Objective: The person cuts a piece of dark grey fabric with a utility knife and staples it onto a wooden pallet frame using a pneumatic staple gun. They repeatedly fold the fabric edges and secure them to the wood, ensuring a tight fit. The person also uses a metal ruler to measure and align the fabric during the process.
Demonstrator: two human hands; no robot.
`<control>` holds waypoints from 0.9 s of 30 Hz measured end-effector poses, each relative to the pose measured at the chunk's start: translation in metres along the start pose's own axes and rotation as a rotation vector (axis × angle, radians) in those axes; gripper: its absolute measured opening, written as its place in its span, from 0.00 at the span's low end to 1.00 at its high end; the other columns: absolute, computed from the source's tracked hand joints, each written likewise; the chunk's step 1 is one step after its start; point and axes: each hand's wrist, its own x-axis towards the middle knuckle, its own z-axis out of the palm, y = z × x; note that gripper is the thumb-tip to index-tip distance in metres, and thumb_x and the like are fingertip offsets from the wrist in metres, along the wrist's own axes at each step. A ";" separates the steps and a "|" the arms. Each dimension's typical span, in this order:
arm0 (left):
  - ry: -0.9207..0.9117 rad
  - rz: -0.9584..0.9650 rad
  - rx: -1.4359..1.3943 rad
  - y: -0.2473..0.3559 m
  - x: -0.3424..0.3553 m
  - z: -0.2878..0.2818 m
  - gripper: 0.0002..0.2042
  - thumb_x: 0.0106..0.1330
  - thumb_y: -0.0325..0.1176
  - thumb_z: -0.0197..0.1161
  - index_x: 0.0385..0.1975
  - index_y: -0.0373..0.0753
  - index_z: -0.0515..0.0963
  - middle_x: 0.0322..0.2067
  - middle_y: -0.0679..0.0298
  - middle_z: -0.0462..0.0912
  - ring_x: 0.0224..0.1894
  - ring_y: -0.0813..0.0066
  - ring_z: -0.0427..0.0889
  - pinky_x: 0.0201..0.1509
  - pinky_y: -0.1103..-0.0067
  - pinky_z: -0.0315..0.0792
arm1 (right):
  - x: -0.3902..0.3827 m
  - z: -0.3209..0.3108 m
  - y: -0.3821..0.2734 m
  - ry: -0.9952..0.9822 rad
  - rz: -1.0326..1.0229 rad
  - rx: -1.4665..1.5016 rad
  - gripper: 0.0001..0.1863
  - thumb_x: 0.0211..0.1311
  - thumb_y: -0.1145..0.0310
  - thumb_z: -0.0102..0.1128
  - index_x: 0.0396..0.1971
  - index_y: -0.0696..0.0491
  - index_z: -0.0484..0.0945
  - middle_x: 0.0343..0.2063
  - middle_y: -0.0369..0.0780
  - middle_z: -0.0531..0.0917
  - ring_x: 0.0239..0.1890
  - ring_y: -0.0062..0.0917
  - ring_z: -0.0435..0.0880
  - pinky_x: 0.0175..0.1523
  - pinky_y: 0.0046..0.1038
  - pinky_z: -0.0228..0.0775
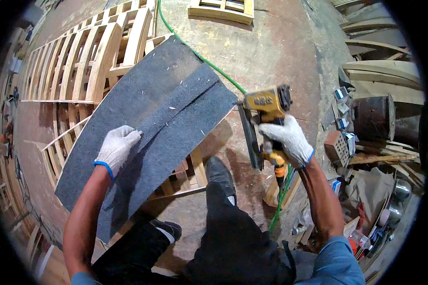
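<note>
My right hand (286,140), in a white knit glove with blue trim, grips a yellow-and-black air nail gun (266,107) by its handle. The gun is held up beside the right corner of a grey felt sheet (128,102), apart from it. A green hose (281,209) hangs from the orange fitting under its handle. My left hand (118,146), gloved likewise, rests on the felt with its fingers closed at the lower end of a raised strip (180,97). What they pinch, if anything, is too small to make out. Pale slivers lie scattered on the felt.
Slatted wooden frames (88,61) stand beyond and under the felt. Another wooden frame (222,10) lies at the far side. Along the right lie a rusty drum (373,116), a perforated brick (336,146), curved boards and litter. The green hose also crosses the floor behind the felt.
</note>
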 end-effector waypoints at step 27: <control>-0.033 0.026 0.038 -0.008 0.010 0.002 0.12 0.70 0.40 0.65 0.34 0.36 0.83 0.27 0.71 0.80 0.30 0.81 0.74 0.36 0.79 0.68 | 0.118 0.033 -0.053 0.018 -0.300 -0.738 0.25 0.55 0.51 0.65 0.32 0.63 0.83 0.23 0.46 0.85 0.25 0.31 0.82 0.37 0.34 0.76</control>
